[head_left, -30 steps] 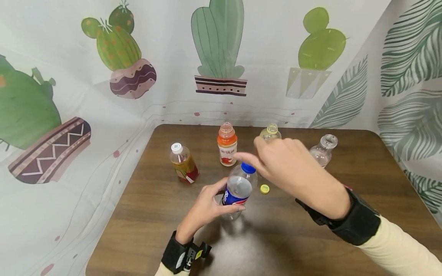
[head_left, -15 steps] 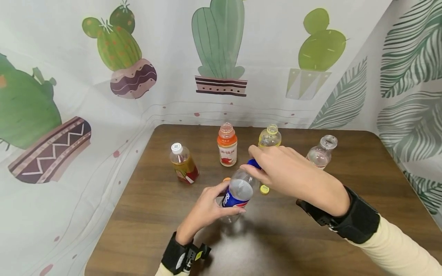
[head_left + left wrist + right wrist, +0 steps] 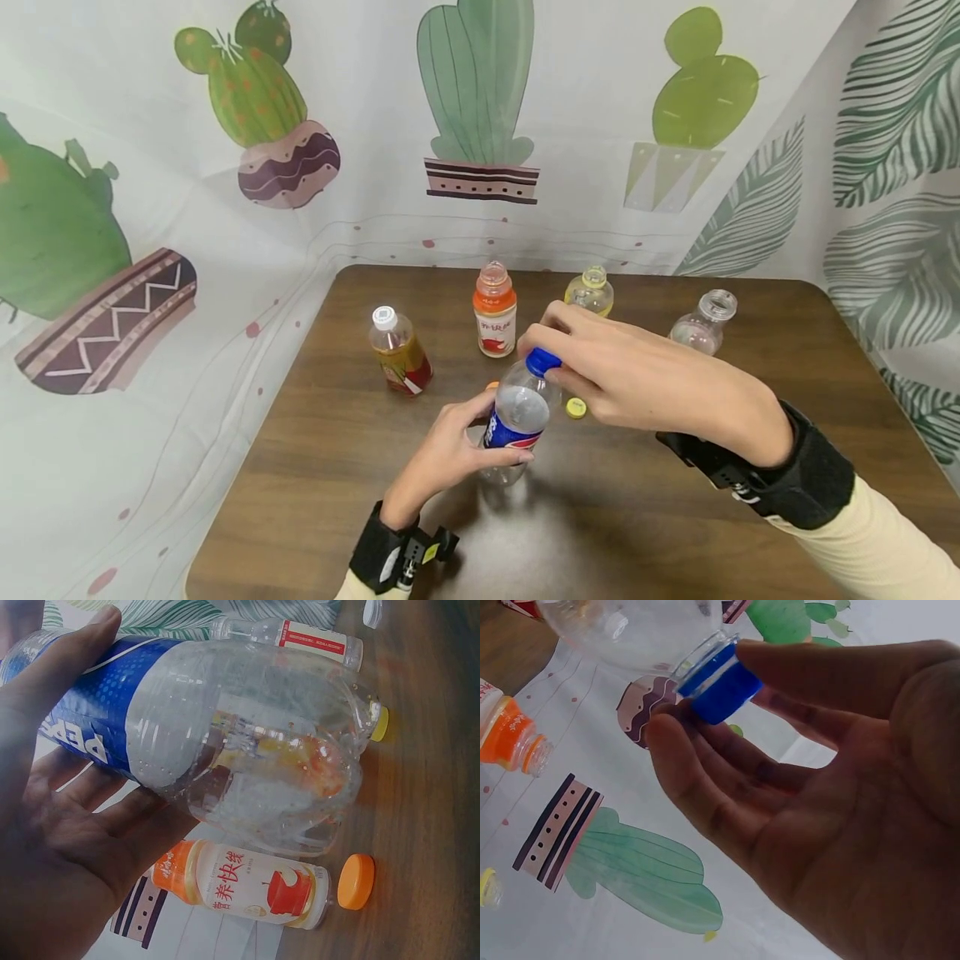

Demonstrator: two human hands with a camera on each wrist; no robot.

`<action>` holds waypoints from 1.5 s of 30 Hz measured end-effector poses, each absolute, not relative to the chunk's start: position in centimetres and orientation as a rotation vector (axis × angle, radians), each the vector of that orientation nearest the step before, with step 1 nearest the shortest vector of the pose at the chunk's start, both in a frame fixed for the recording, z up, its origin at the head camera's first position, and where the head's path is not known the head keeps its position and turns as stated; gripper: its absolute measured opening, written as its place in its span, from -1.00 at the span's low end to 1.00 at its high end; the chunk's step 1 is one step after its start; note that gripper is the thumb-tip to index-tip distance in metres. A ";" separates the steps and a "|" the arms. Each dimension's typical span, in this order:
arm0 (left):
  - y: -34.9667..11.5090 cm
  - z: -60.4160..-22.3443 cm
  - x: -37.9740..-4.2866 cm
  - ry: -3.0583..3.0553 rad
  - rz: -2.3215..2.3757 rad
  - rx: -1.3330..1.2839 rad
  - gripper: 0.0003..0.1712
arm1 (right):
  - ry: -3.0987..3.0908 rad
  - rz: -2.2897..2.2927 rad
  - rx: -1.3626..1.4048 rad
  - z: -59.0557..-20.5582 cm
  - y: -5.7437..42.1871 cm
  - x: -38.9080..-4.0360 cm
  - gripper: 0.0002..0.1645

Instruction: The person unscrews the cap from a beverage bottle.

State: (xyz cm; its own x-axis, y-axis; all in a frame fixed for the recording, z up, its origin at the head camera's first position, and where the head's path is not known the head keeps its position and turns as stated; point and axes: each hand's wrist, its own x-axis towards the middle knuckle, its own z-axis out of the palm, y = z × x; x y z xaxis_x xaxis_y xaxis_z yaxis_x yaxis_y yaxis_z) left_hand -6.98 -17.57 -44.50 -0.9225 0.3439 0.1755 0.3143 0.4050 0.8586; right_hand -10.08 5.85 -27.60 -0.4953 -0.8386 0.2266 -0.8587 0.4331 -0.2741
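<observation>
My left hand (image 3: pixel 450 446) grips a clear plastic Pepsi bottle (image 3: pixel 522 407) round its blue label, thumb in front. In the left wrist view the bottle looks see-through and its base is off the table. At the bottle's mouth sits a blue cap (image 3: pixel 542 362). My right hand (image 3: pixel 622 367) pinches this cap between thumb and fingers. From the right wrist view, the thumb presses one side of the blue cap (image 3: pixel 727 691), with a blue ring just below it on the neck. How far the cap is threaded on, I cannot tell.
On the wooden table (image 3: pixel 322 492) stand a white-capped bottle (image 3: pixel 401 354), an uncapped orange-and-white bottle (image 3: pixel 495 317), an uncapped yellow-ringed bottle (image 3: pixel 590 292) and an uncapped clear bottle (image 3: pixel 701 325). A yellow cap (image 3: pixel 576 407) and an orange cap (image 3: pixel 356 881) lie near the Pepsi bottle.
My right hand came down from above onto the blue cap and turned with it. The bottle leaned right half a second ago and is straighter now. My left hand kept its grip.
</observation>
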 end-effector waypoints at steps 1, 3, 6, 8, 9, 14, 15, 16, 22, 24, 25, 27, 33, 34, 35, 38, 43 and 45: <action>-17.6 -44.5 -7.0 2.604 1.584 0.613 -0.30 | -2.610 0.557 1.548 -27.6 5.9 -10.1 -0.70; -17.6 -44.4 -7.0 2.604 1.581 0.618 -0.29 | -2.619 0.569 1.542 -27.6 6.0 -10.1 -0.61; -17.6 -44.5 -7.1 2.606 1.579 0.629 -0.27 | -2.653 0.553 1.474 -27.4 6.0 -9.9 -0.48; -17.6 -44.5 -7.1 2.616 1.579 0.637 -0.26 | -2.677 0.514 1.361 -27.0 5.8 -9.8 -0.48; -17.5 -44.5 -7.1 2.621 1.578 0.639 -0.27 | -2.691 0.493 1.288 -26.9 5.7 -9.7 -0.52; -17.4 -44.5 -7.2 2.650 1.567 0.673 -0.29 | -2.758 0.366 0.976 -26.9 4.9 -9.5 -0.45; -17.4 -44.5 -7.2 2.656 1.558 0.675 -0.29 | -2.769 0.338 0.950 -27.1 4.7 -9.5 -0.41; -17.3 -44.4 -7.2 2.660 1.550 0.675 -0.29 | -2.769 0.317 0.933 -27.4 4.5 -9.4 -0.39; -17.2 -44.5 -7.3 2.661 1.516 0.659 -0.26 | -2.726 0.294 0.947 -28.8 4.0 -9.4 -0.44; -17.2 -44.7 -7.4 2.663 1.515 0.669 -0.26 | -2.730 0.321 0.976 -28.9 4.2 -9.4 -0.50; -17.2 -44.7 -7.4 2.666 1.516 0.674 -0.26 | -2.738 0.340 0.992 -28.9 4.3 -9.4 -0.53; -17.2 -44.7 -7.4 2.667 1.521 0.683 -0.25 | -2.740 0.371 1.040 -28.8 4.6 -9.5 -0.58; -17.2 -44.6 -7.4 2.626 1.554 0.681 -0.27 | -2.661 0.396 1.203 -28.4 5.4 -9.5 -0.76; -17.2 -44.6 -7.4 2.621 1.557 0.682 -0.27 | -2.650 0.394 1.225 -28.3 5.5 -9.4 -0.79; -17.2 -44.6 -7.4 2.612 1.562 0.683 -0.28 | -2.640 0.391 1.246 -28.3 5.6 -9.4 -0.82; -17.2 -44.6 -7.4 2.590 1.573 0.676 -0.30 | -2.621 0.400 1.304 -28.1 6.0 -9.2 -0.85; -17.2 -44.7 -7.3 2.558 1.584 0.657 -0.31 | -2.605 0.467 1.379 -28.4 6.4 -9.1 -0.77; -17.2 -44.7 -7.3 2.550 1.588 0.649 -0.31 | -2.582 0.507 1.414 -28.6 6.6 -9.1 -0.73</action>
